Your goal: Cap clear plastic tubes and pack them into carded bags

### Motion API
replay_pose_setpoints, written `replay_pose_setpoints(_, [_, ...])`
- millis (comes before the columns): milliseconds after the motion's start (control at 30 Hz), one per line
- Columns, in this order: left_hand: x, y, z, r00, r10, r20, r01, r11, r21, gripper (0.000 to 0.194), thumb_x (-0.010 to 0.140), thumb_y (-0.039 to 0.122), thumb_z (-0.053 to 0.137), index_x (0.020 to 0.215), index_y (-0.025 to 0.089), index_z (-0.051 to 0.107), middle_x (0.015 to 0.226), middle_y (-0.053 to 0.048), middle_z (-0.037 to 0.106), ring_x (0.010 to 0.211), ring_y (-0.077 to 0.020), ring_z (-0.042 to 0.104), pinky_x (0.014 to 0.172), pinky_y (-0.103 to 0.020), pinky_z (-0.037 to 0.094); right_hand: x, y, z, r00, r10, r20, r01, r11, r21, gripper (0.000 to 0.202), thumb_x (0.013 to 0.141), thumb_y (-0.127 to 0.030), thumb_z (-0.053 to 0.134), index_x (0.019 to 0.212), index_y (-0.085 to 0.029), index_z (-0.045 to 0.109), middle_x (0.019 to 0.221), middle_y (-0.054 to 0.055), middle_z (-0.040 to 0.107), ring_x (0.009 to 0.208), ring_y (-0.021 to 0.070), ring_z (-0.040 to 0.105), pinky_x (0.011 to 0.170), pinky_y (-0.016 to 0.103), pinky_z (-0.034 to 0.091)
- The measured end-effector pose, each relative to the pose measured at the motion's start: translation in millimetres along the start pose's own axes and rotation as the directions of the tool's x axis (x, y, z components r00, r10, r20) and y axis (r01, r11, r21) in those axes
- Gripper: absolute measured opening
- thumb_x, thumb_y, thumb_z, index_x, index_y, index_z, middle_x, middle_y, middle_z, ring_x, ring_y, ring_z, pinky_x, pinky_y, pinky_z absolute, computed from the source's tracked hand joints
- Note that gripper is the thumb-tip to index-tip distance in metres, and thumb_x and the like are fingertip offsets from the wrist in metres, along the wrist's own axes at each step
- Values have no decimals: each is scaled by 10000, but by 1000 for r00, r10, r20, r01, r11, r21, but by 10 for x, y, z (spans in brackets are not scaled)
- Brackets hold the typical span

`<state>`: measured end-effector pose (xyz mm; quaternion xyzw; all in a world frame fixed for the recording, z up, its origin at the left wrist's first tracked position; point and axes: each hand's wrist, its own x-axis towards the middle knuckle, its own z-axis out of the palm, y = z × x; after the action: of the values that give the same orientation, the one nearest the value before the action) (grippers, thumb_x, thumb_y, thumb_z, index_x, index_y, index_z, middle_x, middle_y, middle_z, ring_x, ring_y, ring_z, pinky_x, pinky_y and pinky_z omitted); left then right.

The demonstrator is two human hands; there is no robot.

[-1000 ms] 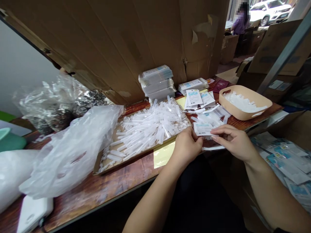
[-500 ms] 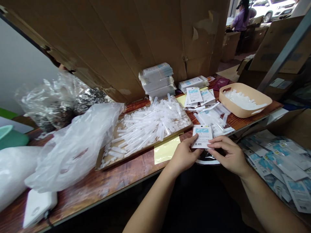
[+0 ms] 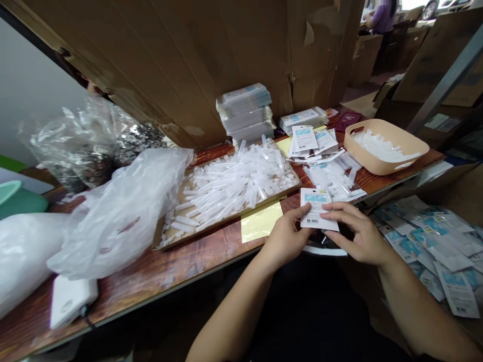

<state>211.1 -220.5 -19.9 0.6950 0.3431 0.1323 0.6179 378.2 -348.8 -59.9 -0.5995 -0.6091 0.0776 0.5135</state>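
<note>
Near the front edge of the table, I hold a white printed packet (image 3: 316, 197) with blue pictures and a barcode. My left hand (image 3: 286, 235) grips its left side, thumb on the face. On the right side, my right hand (image 3: 358, 235) has its fingertips over the face and its thumb by the lower edge. Under the packet lies a dark, shiny piece with a white edge (image 3: 325, 251), partly hidden by my hands. Just behind are clear bags with translucent pieces (image 3: 328, 176) and more printed packets (image 3: 304, 139).
A shallow cardboard tray (image 3: 217, 227) holds many translucent tubes. Beyond it stand bundled packets (image 3: 247, 113); a beige basket (image 3: 388, 128) of white pieces is at the right. Plastic bags (image 3: 113, 221) and a white device (image 3: 71, 300) lie left. Packets (image 3: 433, 236) fill a box below right.
The view has tilted down slightly. My right fingers now reach further over the packet's face, and my left thumb lies further in on it. More of the packet's lower part shows.
</note>
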Motion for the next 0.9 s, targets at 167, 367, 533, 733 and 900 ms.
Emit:
replay_pose_setpoints(167, [106,108,60,995,-65,-78,51,985,-163,621,783,74,750,1396,124,669,1229,-139,782,881,-220,763,692,-311,657,183,221,44,999,29,-12,-27,989,148,310,883,-423,760,1136,-244,757,1209,126,702,1157,270,702,938,408,621])
replay_pose_setpoints(367, [87,254,-67,980,-163,-114,104,908,-407,548,739,75,781,1284,108,738,1089,-101,813,776,-194,770,727,-338,683,-10,460,-209,839,112,-532,-54,991,124,299,976,-485,592,981,-231,751,994,86,712,698,181,659,602,339,542])
replay_pose_setpoints(533, [18,245,-270,978,-159,-133,98,920,-380,570,672,165,854,1232,107,767,921,-75,816,682,-172,753,706,-304,662,-402,630,-399,752,196,-630,-245,970,10,297,982,-443,611,771,-243,675,687,17,611,646,178,602,614,330,491])
replay_pose_setpoints(733, [31,43,-374,981,-95,-170,59,977,-206,713,618,314,903,1298,169,745,1081,-93,811,778,-199,766,755,-317,647,-1047,786,-39,917,323,-234,-342,939,-42,418,992,-504,609,707,-207,686,672,12,656,581,131,604,540,271,490])
replay_pose_setpoints(900, [96,-218,-480,978,35,-208,-27,999,44,589,601,341,893,1164,188,809,1242,-104,780,1113,-319,735,851,-322,623,-1861,996,400,907,398,-138,-413,905,-99,325,1018,-470,612,957,-165,705,888,20,705,737,117,663,674,262,576])
